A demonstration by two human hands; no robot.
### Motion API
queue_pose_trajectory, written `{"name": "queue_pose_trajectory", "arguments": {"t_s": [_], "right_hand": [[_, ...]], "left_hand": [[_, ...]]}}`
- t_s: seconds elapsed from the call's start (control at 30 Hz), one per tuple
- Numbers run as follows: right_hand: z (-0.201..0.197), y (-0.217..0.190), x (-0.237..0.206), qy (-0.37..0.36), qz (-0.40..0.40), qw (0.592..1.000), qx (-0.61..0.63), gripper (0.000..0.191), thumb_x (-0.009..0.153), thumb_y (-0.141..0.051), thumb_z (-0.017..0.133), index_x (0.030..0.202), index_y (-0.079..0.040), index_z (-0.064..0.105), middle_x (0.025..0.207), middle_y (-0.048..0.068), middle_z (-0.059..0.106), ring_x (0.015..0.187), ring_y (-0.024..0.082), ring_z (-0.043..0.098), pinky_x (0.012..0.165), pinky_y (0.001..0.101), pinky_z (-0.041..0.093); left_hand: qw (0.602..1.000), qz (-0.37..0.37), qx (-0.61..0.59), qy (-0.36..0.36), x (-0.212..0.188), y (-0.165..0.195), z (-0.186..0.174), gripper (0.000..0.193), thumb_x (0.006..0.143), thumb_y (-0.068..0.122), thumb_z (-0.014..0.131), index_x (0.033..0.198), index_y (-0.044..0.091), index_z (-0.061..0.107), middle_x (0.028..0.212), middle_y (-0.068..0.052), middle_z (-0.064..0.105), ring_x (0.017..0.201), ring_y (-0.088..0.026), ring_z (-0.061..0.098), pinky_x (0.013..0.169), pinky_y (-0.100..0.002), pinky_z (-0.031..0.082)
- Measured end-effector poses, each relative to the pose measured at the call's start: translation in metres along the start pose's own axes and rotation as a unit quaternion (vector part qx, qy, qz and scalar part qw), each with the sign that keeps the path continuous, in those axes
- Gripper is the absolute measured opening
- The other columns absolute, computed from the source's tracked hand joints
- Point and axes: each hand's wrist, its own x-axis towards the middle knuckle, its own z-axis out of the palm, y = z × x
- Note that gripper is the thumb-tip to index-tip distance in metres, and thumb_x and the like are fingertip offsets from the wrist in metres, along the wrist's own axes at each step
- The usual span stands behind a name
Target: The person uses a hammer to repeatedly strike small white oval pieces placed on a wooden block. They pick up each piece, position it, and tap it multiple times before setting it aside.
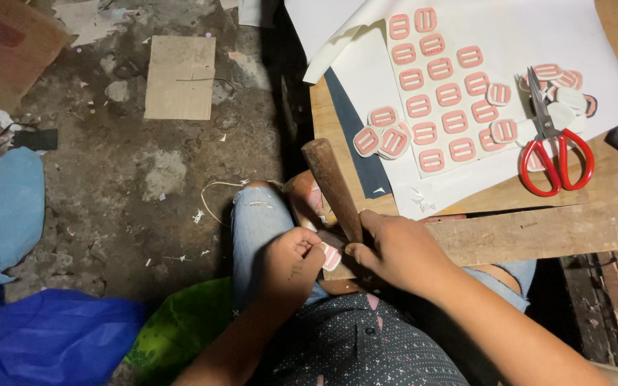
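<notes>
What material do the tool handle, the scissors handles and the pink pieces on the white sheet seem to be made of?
Tool handle in the right hand: probably wood, brown, matte, worn and rough. Scissors: glossy red handles, likely plastic; grey blades, likely metal. Pink pieces: flat, thin, matte with white slots; perhaps rubber or foam sheet, hard to say. The left hand holds one such piece.

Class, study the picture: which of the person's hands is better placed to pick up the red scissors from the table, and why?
Probably the right hand. The scissors lie on the table to the person's right, nearer that hand, though its grip is on a wooden handle. The left hand pinches a pink piece farther away.
</notes>
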Motion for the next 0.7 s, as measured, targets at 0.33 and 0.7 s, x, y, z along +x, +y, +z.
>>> {"name": "queue_pose_trajectory", "arguments": {"t_s": [0.33, 0.7], "right_hand": [[0.021, 0.002, -0.018, 0.087, -0.053, 0.992, -0.069, 0.034, 0.085, -0.035, 0.071, 0.096, -0.005, 0.060, 0.080, 0.019, 0.068, 0.076, 0.043, 0.066, 0.064, 0.0537, 0.051], [-0.004, -0.014, 0.004, -0.007, -0.006, 0.995, -0.104, 0.033, 0.084, -0.037, 0.071, 0.096, -0.008, 0.061, 0.081, 0.019, 0.071, 0.079, 0.043, 0.068, 0.069, 0.0537, 0.052]], "left_hand": [[0.989, -0.030, -0.140, -0.036, 0.019, -0.035, 0.002, 0.012, 0.088, 0.004, 0.066, 0.095, -0.005, 0.067, 0.081, -0.007, 0.074, 0.069, -0.010, 0.066, 0.063, -0.026, 0.054], [0.992, 0.124, 0.024, 0.021, 0.004, -0.009, 0.004, 0.010, 0.087, 0.009, 0.064, 0.090, -0.001, 0.065, 0.081, -0.014, 0.074, 0.072, -0.018, 0.073, 0.068, -0.032, 0.058]]}}
